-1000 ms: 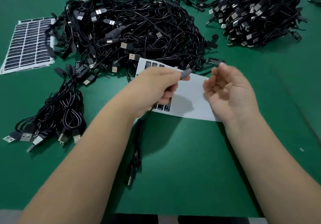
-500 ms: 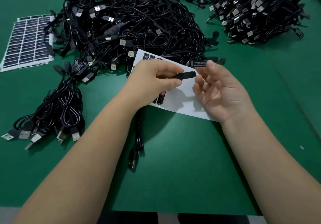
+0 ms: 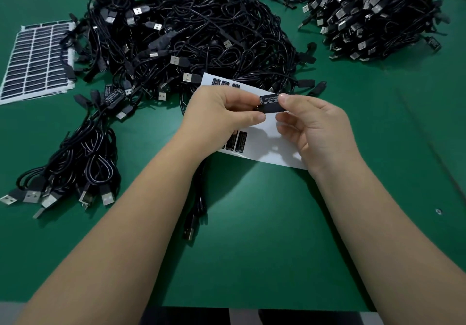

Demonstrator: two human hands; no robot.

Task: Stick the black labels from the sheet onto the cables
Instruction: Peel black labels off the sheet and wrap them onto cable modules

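Observation:
My left hand (image 3: 222, 115) grips the small black controller block of a cable (image 3: 199, 206), whose cord hangs down under my wrist to a USB plug near the table's middle. A black label (image 3: 270, 102) with white print lies on that block, and my right hand (image 3: 312, 128) pinches its right end between thumb and forefinger. Both hands hover over a white label sheet (image 3: 262, 145) that still carries a few black labels at its left side.
A big tangle of black USB cables (image 3: 191, 34) lies behind the hands, another heap (image 3: 373, 14) at the back right, a bundle (image 3: 75, 163) at the left. A full label sheet (image 3: 35, 60) rests at the far left on the green mat (image 3: 277, 236).
My right hand has closed in from the right and now pinches the label against the block in my left hand. The label's printed face has turned into view.

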